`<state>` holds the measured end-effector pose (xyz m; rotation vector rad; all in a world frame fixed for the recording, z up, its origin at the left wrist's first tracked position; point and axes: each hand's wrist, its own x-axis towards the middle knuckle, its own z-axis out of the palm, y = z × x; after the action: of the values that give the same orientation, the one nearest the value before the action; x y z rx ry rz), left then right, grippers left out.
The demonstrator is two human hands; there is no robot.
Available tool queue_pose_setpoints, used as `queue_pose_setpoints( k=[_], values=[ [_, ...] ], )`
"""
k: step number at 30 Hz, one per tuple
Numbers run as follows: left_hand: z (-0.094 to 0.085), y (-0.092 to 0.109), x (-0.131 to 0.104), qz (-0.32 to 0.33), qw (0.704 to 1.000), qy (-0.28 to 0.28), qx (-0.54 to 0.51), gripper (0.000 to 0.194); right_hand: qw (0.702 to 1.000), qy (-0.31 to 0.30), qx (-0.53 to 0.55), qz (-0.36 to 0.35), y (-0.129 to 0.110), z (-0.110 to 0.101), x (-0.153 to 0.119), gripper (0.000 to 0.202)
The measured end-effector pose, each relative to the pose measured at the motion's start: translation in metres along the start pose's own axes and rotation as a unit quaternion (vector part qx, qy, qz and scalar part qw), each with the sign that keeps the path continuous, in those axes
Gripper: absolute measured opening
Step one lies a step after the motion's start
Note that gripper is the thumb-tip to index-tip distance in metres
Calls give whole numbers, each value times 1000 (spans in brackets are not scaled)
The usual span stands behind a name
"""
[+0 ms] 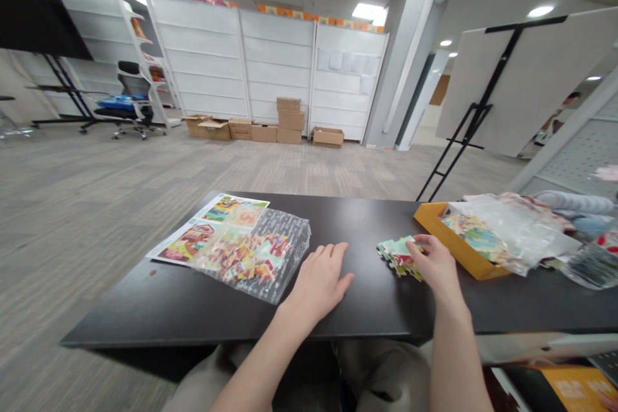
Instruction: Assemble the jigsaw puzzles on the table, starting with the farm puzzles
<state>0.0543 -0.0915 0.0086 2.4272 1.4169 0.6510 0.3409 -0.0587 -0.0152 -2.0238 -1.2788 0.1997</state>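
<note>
My left hand (322,278) rests palm down on the dark table with its thumb apart from the fingers, holding nothing. Thumb and fingers of my right hand (437,265) are closed at the right edge of a small joined cluster of jigsaw puzzle pieces (396,255), green with some red. A single puzzle piece seems to be in the pinch, partly hidden by the fingers. Left of my left hand lies a clear plastic bag (284,251) full of loose puzzle pieces, overlapping printed picture sheets (178,251).
An orange open box (434,222) with more puzzle pieces and plastic wrapping stands at the table's right. Beside it lie a clear bag (596,261) and cloth-like items. Beyond the table are an easel-like stand (466,135), cardboard boxes (290,122) and an office chair (130,100).
</note>
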Motion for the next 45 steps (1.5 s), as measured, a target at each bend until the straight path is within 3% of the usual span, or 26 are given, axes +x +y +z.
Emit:
queue_pose_setpoints(
  k=[9,13,21,26,32,36,40,45],
  values=[
    [-1,0,3,-12,997,25,-71,42,979,-54,-194,-30,20,8,4,57],
    [-1,0,4,-8,997,29,-69,40,965,-80,-240,-62,16,11,3,58],
    [2,-1,2,5,998,32,-54,37,971,-122,-180,-102,-20,29,-6,43],
    [0,-7,-2,10,998,46,-50,35,980,-131,-122,-91,-27,36,-6,41],
    [-11,-19,-5,-10,989,129,-66,27,986,-110,-77,-95,-31,38,-10,45],
    [-26,-36,-10,-38,983,178,9,27,990,-85,-42,-103,-34,38,-10,47],
    [-36,-57,-21,-90,979,150,104,36,991,-95,-28,-95,-34,36,-10,50],
    [-40,-72,-36,-107,978,111,139,34,981,-125,-71,-131,-37,35,-15,34]
  ],
)
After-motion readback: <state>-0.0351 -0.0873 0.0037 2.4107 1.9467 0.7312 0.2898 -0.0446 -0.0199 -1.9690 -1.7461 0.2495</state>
